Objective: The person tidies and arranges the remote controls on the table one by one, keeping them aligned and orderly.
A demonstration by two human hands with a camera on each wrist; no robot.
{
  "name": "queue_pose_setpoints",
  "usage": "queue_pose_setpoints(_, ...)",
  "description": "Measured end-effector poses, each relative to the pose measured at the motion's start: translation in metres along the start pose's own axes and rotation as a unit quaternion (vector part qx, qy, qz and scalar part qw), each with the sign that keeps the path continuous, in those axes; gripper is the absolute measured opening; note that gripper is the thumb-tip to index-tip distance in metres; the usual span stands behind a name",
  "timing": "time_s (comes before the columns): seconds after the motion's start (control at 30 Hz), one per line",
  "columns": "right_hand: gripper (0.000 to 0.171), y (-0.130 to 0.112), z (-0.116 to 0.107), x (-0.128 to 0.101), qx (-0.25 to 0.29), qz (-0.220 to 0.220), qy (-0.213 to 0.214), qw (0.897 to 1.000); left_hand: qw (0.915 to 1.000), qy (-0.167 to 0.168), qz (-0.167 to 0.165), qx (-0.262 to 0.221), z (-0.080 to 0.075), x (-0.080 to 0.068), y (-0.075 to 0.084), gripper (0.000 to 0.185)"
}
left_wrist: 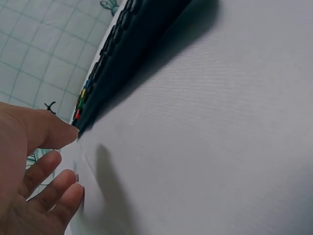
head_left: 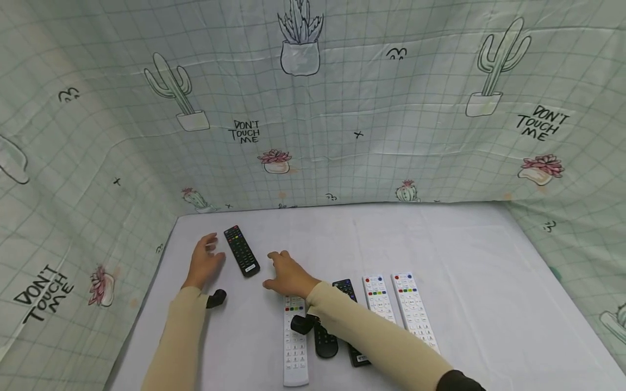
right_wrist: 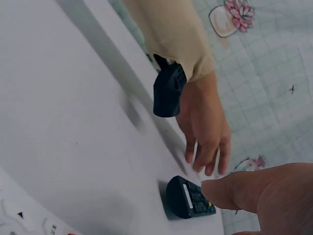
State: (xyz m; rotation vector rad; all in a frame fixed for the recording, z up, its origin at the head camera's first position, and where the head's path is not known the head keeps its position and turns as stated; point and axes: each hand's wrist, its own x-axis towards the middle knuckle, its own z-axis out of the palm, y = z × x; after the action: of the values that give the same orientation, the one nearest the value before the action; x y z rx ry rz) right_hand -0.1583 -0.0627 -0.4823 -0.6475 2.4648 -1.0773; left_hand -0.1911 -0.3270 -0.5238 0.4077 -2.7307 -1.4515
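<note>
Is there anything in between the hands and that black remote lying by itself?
Nothing visible. The black remote lies alone on the white table, with the left hand on one side and the right hand on the other, only bare tabletop between.

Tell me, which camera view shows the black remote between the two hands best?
The head view: the whole black remote lies flat between both hands, untouched. The left wrist view shows only its side edge with coloured buttons; the right wrist view shows only its near end.
</note>
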Motion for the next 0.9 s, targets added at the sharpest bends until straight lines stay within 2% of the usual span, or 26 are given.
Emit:
queue_pose_setpoints(0.47, 0.079, -0.009, 0.029, 0.034, 0.008, 0.044, 0.029, 0.999, 0.9997, -0.014, 0.008, 0.017, 0.005, 0.016, 0.006, 0.071)
queue_pose_setpoints(0.9, 0.075, -0.015, 0.047, 0.051, -0.064, 0.064, 0.071, 0.993, 0.9957, -0.041, 0.035, 0.076, 0.011, 0.029, 0.012, 0.075)
